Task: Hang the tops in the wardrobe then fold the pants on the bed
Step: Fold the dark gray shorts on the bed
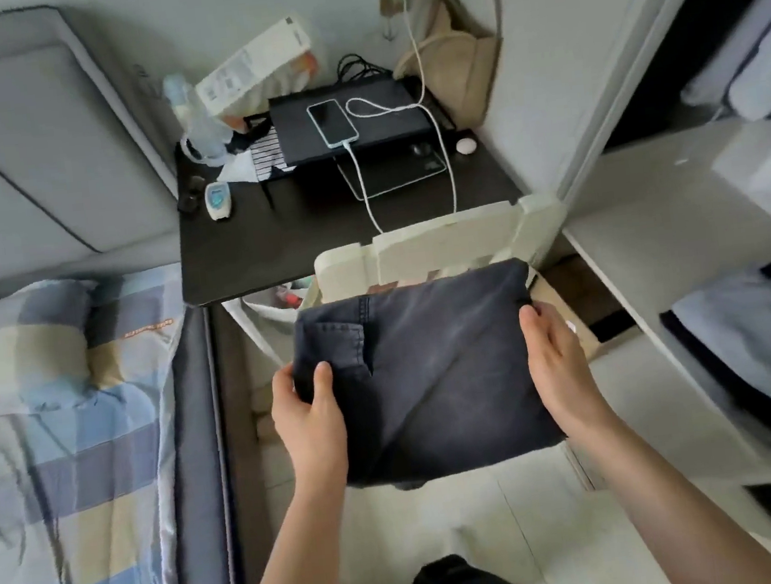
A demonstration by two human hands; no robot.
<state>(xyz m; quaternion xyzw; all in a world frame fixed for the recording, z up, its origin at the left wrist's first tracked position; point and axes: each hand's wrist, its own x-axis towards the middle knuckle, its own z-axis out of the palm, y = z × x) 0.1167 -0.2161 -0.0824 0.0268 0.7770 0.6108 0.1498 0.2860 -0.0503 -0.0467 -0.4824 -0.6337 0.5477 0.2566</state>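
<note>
A folded pair of dark grey pants point(430, 372) is held flat in the air over the floor, between the bed and the wardrobe. My left hand point(308, 409) grips its left edge, thumb on top near a back pocket. My right hand point(558, 368) grips its right edge, thumb on top and fingers hidden under the cloth. The bed point(54, 421) with a blue and cream checked cover lies at the left. The open white wardrobe point(682, 237) stands at the right, with folded clothes point(752, 358) on a shelf.
A dark bedside table point(273, 241) ahead carries a charging phone point(332, 122), a black box, bottles and cables. A cream chair back point(440, 243) stands just beyond the pants. A cardboard box point(579, 300) sits low by the wardrobe. Pale tiled floor lies below.
</note>
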